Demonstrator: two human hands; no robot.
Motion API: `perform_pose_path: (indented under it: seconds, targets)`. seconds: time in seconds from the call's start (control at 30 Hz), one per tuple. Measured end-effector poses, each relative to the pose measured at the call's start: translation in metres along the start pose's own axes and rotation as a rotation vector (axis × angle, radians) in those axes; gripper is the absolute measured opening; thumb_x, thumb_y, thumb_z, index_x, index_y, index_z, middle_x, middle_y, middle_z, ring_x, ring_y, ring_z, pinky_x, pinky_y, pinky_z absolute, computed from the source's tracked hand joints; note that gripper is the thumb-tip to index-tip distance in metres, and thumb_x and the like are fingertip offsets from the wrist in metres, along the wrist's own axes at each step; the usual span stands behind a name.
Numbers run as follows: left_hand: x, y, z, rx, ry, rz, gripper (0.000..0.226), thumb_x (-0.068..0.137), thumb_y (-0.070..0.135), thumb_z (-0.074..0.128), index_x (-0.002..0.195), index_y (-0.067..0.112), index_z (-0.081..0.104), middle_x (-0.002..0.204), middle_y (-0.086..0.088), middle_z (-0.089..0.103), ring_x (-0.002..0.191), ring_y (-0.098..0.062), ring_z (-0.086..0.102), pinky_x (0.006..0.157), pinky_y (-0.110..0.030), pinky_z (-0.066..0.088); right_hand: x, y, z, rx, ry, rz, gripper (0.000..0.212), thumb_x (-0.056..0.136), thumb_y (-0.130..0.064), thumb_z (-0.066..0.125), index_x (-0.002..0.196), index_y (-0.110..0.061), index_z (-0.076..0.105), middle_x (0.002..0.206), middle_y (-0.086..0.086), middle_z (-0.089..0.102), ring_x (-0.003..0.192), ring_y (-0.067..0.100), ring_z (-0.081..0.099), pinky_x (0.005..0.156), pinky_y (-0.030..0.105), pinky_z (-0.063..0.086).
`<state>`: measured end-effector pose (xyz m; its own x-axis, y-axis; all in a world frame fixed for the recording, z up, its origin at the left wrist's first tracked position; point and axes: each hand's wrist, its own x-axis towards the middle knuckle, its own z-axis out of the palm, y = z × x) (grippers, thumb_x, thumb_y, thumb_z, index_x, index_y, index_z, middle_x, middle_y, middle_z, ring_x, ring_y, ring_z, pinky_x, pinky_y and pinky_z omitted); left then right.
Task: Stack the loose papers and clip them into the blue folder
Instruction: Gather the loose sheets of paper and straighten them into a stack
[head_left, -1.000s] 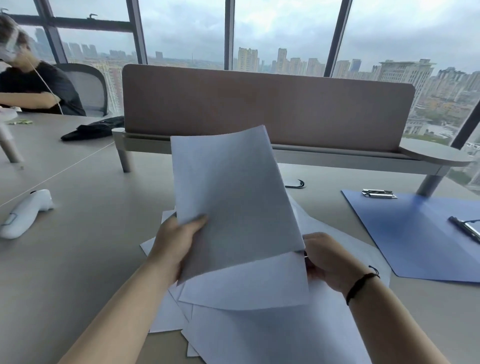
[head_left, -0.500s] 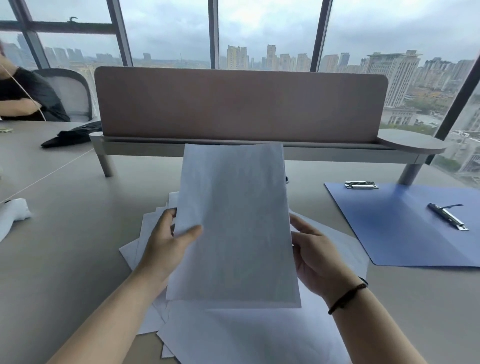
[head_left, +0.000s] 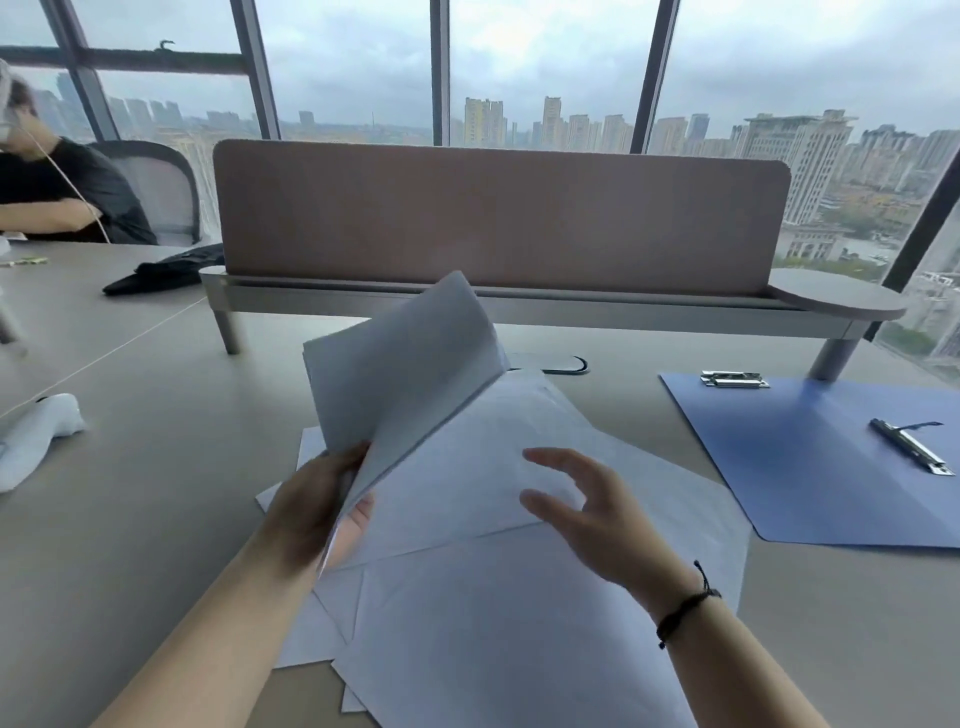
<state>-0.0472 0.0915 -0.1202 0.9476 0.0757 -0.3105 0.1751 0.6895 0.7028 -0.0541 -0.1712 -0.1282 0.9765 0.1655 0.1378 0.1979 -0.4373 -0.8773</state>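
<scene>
Head view: left hand (head_left: 311, 512) pinches a bundle of sheets (head_left: 405, 364) at its near corner, holding it tilted up off the table (head_left: 130, 519). Right hand (head_left: 587, 506) hovers spread, fingers apart, just above the loose papers (head_left: 493, 597) scattered flat. Blue folder (head_left: 810, 457) lies open well to the right, clip (head_left: 911, 452) on it.

The left hand (head_left: 306, 514) gripped a lifted sheaf of papers (head_left: 405, 364) by its lower corner. The right hand (head_left: 592, 514) hovered open-fingered over loose sheets (head_left: 509, 623) on the table (head_left: 130, 519). The blue folder (head_left: 810, 467) lay open to the right.
</scene>
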Motion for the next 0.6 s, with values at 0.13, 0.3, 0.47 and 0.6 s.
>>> perform_pose_path:
  seconds: [0.13, 0.3, 0.47, 0.6]
  targets:
    - [0.001, -0.002, -0.009, -0.153, -0.001, -0.050, 0.015, 0.097, 0.001, 0.046, 0.094, 0.003, 0.060, 0.090, -0.006, 0.057, 0.040, -0.004, 0.057, 0.035, -0.012, 0.043, 0.001, 0.005, 0.028, -0.569, -0.304, -0.014, 0.096, 0.074, -0.075, 0.062, 0.155, -0.046, 0.019, 0.168, -0.008, 0.015, 0.157, 0.016, -0.004, 0.127, 0.042, -0.002]
    - [0.005, -0.009, -0.007, -0.082, -0.007, -0.031, 0.019, 0.098, 0.000, 0.049, 0.084, 0.011, 0.057, 0.058, 0.002, 0.054, 0.039, -0.004, 0.048, 0.036, -0.014, 0.039, 0.005, -0.005, 0.051, -0.734, -0.270, 0.043, 0.108, 0.071, -0.087, 0.048, 0.158, -0.041, 0.003, 0.170, -0.004, 0.005, 0.157, 0.020, -0.004, 0.126, 0.047, -0.003]
    - [-0.005, -0.014, 0.011, -0.048, -0.052, -0.032, 0.020, 0.101, -0.002, 0.045, 0.084, 0.004, 0.055, 0.049, -0.002, 0.059, 0.034, -0.007, 0.054, 0.033, -0.014, 0.040, 0.004, -0.012, 0.070, -0.812, -0.095, -0.017, 0.097, 0.074, -0.087, 0.035, 0.154, -0.034, 0.021, 0.153, -0.003, 0.041, 0.145, 0.026, 0.032, 0.123, 0.047, 0.012]
    - [-0.005, -0.011, 0.006, -0.121, -0.050, -0.030, 0.020, 0.100, -0.001, 0.044, 0.085, 0.004, 0.056, 0.054, -0.002, 0.059, 0.034, -0.006, 0.052, 0.033, -0.014, 0.040, 0.002, -0.014, 0.075, -0.888, -0.034, -0.125, 0.080, 0.083, -0.081, 0.032, 0.146, -0.031, 0.031, 0.128, -0.004, 0.062, 0.125, 0.026, 0.054, 0.122, 0.048, 0.016]
